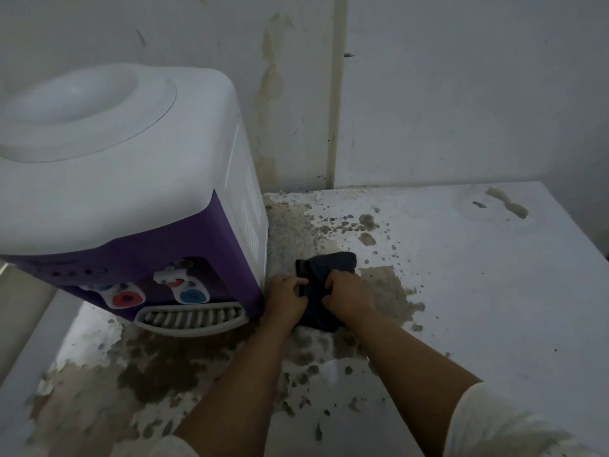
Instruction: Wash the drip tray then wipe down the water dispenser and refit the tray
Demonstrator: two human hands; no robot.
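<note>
A white and purple water dispenser [125, 192] stands at the left on a worn white counter [478, 291]. Its red tap [127, 297] and blue tap [192, 295] face me. The white slotted drip tray [191, 319] sits in place at the dispenser's foot. Just right of the dispenser, a dark cloth [324, 275] lies on the counter. My left hand [286, 300] grips the cloth's left edge with curled fingers. My right hand [349, 296] grips its right part. Both hands bunch the cloth between them.
The counter's paint is peeled and stained brown around the dispenser and the cloth. A stained white wall [428, 94] rises right behind, with a vertical strip [337, 94] down it. The counter's right edge [586, 235] falls away at the far right.
</note>
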